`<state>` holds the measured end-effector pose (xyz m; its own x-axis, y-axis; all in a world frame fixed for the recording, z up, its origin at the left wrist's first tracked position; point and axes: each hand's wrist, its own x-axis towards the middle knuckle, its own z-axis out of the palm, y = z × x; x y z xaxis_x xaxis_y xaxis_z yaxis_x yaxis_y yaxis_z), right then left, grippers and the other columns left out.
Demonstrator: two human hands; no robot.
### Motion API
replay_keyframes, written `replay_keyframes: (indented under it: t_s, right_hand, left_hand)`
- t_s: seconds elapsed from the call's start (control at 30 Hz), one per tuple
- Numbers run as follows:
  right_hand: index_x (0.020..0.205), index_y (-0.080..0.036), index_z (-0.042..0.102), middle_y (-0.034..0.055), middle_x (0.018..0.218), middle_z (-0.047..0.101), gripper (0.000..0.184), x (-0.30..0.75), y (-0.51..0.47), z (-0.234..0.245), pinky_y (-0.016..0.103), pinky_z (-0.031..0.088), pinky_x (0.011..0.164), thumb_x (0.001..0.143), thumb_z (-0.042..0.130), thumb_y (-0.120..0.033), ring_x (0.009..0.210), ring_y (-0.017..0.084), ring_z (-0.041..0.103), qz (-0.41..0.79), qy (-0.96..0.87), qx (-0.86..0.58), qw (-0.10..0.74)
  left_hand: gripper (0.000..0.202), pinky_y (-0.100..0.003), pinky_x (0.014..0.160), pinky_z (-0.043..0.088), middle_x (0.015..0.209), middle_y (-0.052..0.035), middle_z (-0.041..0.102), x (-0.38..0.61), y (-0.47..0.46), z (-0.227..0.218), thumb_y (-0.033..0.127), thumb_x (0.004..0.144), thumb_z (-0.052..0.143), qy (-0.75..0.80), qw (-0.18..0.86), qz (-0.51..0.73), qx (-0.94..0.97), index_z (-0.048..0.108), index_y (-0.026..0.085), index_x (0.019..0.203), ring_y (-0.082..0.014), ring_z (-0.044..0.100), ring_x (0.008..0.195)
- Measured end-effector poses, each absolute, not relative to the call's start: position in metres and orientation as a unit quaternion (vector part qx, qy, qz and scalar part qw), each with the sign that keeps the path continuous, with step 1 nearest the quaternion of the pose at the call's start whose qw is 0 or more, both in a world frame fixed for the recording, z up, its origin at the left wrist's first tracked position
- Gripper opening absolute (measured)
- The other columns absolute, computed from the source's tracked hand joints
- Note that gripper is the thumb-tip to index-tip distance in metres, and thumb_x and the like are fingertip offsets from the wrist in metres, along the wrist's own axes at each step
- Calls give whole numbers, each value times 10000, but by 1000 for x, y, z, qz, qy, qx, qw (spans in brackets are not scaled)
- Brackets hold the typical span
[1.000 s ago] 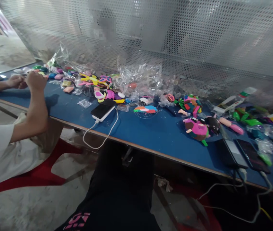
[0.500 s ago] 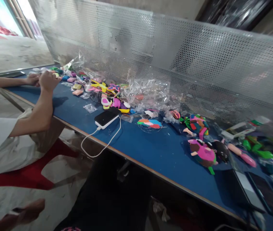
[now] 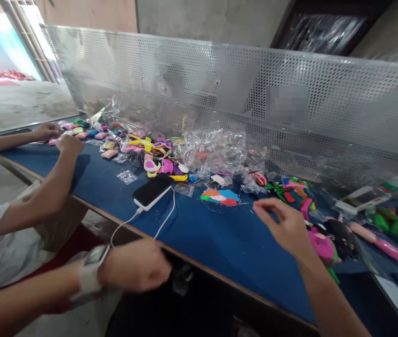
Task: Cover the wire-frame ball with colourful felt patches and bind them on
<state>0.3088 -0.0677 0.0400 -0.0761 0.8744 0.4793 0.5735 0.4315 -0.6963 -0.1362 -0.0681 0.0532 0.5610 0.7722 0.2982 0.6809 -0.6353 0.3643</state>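
Observation:
My left hand [image 3: 136,271], a watch [image 3: 92,269] on its wrist, hovers at the front edge of the blue table [image 3: 216,238]. Its fingers are curled under and the palm is hidden. My right hand [image 3: 283,224] reaches over the table top with thumb and fingers loosely apart and nothing in them. It is a little right of a flat multicoloured clay piece [image 3: 220,196] and just left of a pink clay figure [image 3: 321,245]. A black phone on a white power bank [image 3: 151,189] lies between my hands, its white cable [image 3: 165,220] looping toward the edge.
A perforated metal screen [image 3: 220,84] closes the table's far side. Crumpled clear plastic bags [image 3: 213,150] and several coloured clay shapes [image 3: 150,142] lie along it. On the left sits another person, with both hands [image 3: 69,142] on the table. More clay pieces [image 3: 295,189] lie at the right.
Both my hands have come into view, the left at the table edge, the right over the table. The view has tilted upward. The other person's hands stay at the far left.

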Motion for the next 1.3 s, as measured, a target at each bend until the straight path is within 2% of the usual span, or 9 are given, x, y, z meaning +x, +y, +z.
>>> replay_keyframes:
  t_s: [0.13,0.33,0.43,0.53,0.73,0.9,1.0,1.13,1.3]
  right_hand:
    - [878,-266,833,88,969,850,393,307,24,34,524,658,960,875,830,-659,934,314,786,209,-700,-504,462]
    - [1002,-229,864,86,951,863,264,310,105,25,463,620,935,943,772,-469,910,275,784,257,-766,-494,322]
    - [1076,-237,882,83,1055,880,177,304,122,20,420,593,904,948,767,-283,938,268,786,226,-828,-474,196]
    - [1262,-248,874,84,1120,871,347,295,130,12,383,580,867,935,772,-193,888,245,763,211,-854,-456,135]
    - [1427,-267,812,113,1515,770,584,284,134,-9,404,605,862,861,803,-127,821,196,702,236,-862,-427,134]
    - [1247,-254,866,107,1416,806,356,297,138,-13,433,623,858,893,837,-273,820,208,720,219,-859,-440,142]
    - [1146,-253,872,115,1365,809,251,303,141,-14,490,623,971,901,847,-301,992,278,766,179,-871,-434,142]
    - [1078,-253,854,123,1259,811,170,303,142,-17,536,581,1099,914,840,-297,1170,335,756,118,-876,-447,140]
    - [1055,-242,849,126,1275,773,217,301,135,-11,468,602,970,866,890,-341,1029,288,743,142,-878,-430,157]
  left_hand:
    - [281,-422,633,584,795,-94,768,-40,-20,42,409,1044,662,412,94,164,891,774,313,805,-258,754,732]
    - [195,-426,848,616,1109,-200,853,31,85,41,189,1023,619,492,64,118,860,813,188,1048,-348,834,1076]
    - [241,-429,871,624,1191,-217,845,37,90,18,305,1067,615,503,85,108,853,816,171,1084,-381,830,1132]
    - [391,-427,866,633,1208,-215,837,37,84,-4,480,1090,603,523,117,105,838,797,147,1155,-394,828,1125]
    - [305,-386,982,628,1200,-155,857,32,96,-22,323,1013,715,519,170,146,825,779,136,1245,-331,823,1143]
    - [179,-384,1005,623,1176,-124,865,27,103,-28,237,998,695,510,170,158,828,806,165,1118,-305,824,1111]
    - [169,-435,1022,619,1142,-143,858,27,103,-33,245,1011,679,509,159,169,829,789,157,1104,-332,816,1105]
    - [201,-467,1027,613,1126,-156,846,27,107,-42,293,1060,645,499,160,212,825,739,154,1171,-337,810,1093]
    - [466,-376,881,617,945,-47,822,26,115,-53,202,967,744,430,284,304,802,602,193,1411,-240,802,880]
